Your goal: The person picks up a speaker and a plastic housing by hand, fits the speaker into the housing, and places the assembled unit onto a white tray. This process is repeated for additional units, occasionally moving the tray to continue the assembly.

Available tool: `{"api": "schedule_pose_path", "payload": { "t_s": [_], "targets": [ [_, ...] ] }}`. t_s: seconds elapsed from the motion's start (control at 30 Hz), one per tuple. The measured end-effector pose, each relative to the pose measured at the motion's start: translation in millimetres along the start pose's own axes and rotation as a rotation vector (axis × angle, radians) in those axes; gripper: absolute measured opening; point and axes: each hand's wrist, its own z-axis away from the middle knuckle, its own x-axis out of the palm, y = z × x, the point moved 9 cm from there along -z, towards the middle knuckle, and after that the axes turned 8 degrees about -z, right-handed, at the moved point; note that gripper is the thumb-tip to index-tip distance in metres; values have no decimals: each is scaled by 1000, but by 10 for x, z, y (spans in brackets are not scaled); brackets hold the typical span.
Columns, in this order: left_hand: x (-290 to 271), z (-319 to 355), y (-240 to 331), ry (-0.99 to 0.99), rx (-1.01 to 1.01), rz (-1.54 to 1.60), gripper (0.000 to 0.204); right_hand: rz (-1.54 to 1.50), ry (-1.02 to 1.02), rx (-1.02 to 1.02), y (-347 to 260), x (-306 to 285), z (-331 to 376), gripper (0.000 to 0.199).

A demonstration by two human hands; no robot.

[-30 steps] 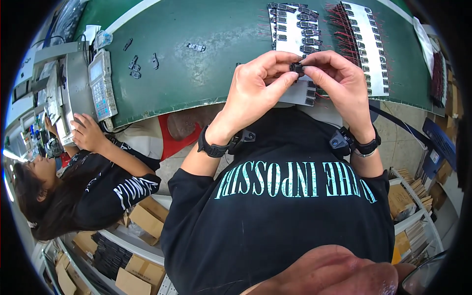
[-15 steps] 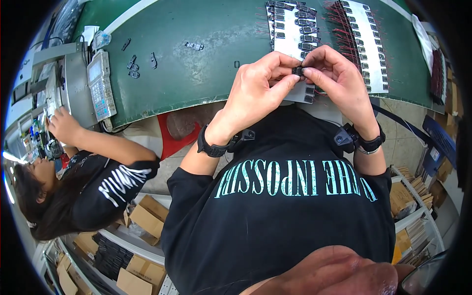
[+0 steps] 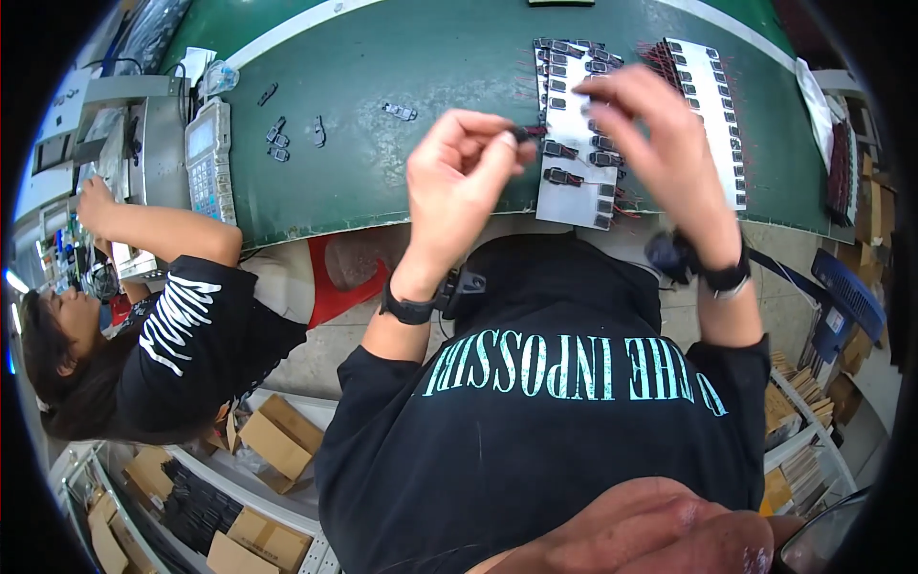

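We see the left hand (image 3: 457, 182) raised above the near edge of the green bench (image 3: 402, 57), its fingers curled in and the thumb and forefinger pinched together on a small black part (image 3: 522, 134). That part sits at the fingertips, just over the near left corner of the white card (image 3: 574, 143) that lies on the bench, and thin red wires seem to trail from it, though they are too fine for us to be sure.

The right hand (image 3: 660, 143) hangs above the same card, well apart from the left hand. It is blurred; its fingers look loosely bent and partly spread, and we cannot tell whether it holds anything.

The white card carries rows of similar black parts, and a second card (image 3: 712, 105) with more rows lies beside it toward the right edge of the bench. A few loose black pieces (image 3: 277, 143) lie near the left end. There a co-worker's hand (image 3: 96, 196) rests by a grey machine (image 3: 129, 143) with a keypad unit (image 3: 206, 158) beside it.
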Motion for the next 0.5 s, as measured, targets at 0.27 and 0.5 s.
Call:
{"api": "schedule_pose_path", "payload": {
  "t_s": [0.27,0.5],
  "targets": [
    [-334,-28,101,93,73,121,14,615,-178,-391,305,295,-647,14],
    [-452,13,66,97,57,123,15,604,-484,-467,279,381,-860,13]
  ]
}}
